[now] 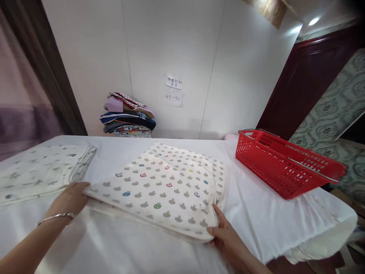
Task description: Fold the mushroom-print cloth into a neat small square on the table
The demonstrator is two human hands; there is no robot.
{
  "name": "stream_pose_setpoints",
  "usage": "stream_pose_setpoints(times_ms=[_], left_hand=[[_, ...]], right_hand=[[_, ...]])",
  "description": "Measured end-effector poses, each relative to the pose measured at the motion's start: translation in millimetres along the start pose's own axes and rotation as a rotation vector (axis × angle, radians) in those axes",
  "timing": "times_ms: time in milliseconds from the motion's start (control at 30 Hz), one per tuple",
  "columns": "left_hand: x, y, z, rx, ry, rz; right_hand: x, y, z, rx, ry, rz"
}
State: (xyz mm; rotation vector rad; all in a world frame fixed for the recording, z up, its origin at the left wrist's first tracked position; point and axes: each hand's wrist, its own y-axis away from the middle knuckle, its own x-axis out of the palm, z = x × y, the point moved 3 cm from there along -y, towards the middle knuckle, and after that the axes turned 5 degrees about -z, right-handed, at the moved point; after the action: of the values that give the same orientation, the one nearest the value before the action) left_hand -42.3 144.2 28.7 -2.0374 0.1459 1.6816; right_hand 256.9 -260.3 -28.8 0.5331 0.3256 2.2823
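A white cloth (162,190) printed with grey and coloured mushroom shapes lies folded in layers across the middle of the table. At its near left corner, my left hand (70,198) grips the edge, a silver bangle on the wrist. My right hand (224,232) pinches the near right corner between thumb and fingers, lifting it slightly. Part of the lower layer shows beyond the right side of the cloth. Close to my left hand lies a second folded cloth (42,167), white with small grey prints.
A red plastic basket (265,167) with metal handles stands on the right of the white-covered table (245,228). Folded clothes (128,116) are stacked at the back by the wall. Two paper notes (173,98) hang on that wall.
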Motion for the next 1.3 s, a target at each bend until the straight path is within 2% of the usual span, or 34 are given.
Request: stream_pose_setpoints(times_ms=[67,100,133,200,267,367,433,500,600,667,767,867,900,967,1033,1133,1300], left_hand=[[16.6,1,11,-0.031,-0.011,0.143],[20.5,3,12,-0.057,-0.022,0.173],[21.4,5,10,-0.082,-0.036,0.158],[16.7,15,-8,-0.077,-0.033,0.025],[9.3,34,-48,0.067,0.077,-0.116],[-2.5,85,-141,0.483,0.432,-0.139],[-11.9,125,-203,0.690,0.556,-0.069],[-21.3,157,-255,0.831,0.625,0.029],[-28.2,181,-301,0.885,0.604,0.156],[-26.6,184,-313,0.868,0.575,0.194],[-15.3,182,-313,0.858,0.520,0.283],[-3.2,178,-308,0.890,0.542,0.416],[-0.5,175,-307,0.884,0.580,0.453],[3.4,167,-307,0.819,0.667,0.536],[6.2,156,-308,0.687,0.740,0.637],[5.3,140,-308,0.540,0.828,0.714],[-1.3,117,-303,0.502,0.880,0.710]], right_hand=[[5,6,-5,-0.044,0.045,0.026],[4,8,-4,-0.073,0.091,0.036],[1,9,-1,-0.093,0.138,0.047],[-4,10,4,-0.090,0.213,0.074],[-6,10,8,-0.051,0.236,0.093],[0,11,16,-0.046,0.199,0.085],[8,11,24,-0.075,0.202,0.072],[16,11,34,-0.112,0.245,0.056],[23,13,45,-0.162,0.316,0.049],[23,16,49,-0.177,0.355,0.060],[16,13,54,-0.123,0.454,0.123],[2,-10,74,-0.140,0.617,0.139],[-4,-24,86,-0.191,0.657,0.098],[-18,-60,111,-0.313,0.672,-0.069],[-29,-104,129,-0.253,0.722,-0.215],[-36,-166,145,-0.194,0.780,-0.340],[-34,-240,152,-0.109,0.936,-0.476]])
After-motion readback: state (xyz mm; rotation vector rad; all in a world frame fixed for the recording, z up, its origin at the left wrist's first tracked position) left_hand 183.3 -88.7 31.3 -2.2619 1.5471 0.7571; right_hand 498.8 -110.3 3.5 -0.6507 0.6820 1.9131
